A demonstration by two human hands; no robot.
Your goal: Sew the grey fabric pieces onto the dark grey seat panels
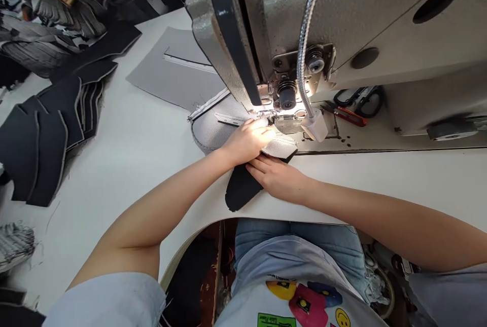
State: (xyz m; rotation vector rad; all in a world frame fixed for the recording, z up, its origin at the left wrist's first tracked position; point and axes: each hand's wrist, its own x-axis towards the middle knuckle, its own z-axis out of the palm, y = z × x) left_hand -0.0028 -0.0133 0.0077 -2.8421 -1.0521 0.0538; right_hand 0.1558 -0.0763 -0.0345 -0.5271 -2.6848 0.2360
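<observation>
Under the sewing machine's needle area (283,106) lies a grey mesh fabric piece (207,132) with dark edging and a pale seam. My left hand (249,139) is closed on it, fingers bent, just in front of the presser foot. My right hand (283,179) lies close below, its fingers stretched out over a black fabric piece (242,187) at the table's front edge; its thumb is hidden. The right fingertips reach almost under my left hand. Behind the mesh piece, a flat grey panel (171,76) with a narrow slit rests on the table.
Dark cut fabric pieces (49,139) are stacked at left, with bundled grey fabric (45,33) behind them. Black-handled scissors (357,100) and a red-handled tool (350,116) lie under the machine arm. A lamp on a flexible metal neck (306,38) hangs near the needle.
</observation>
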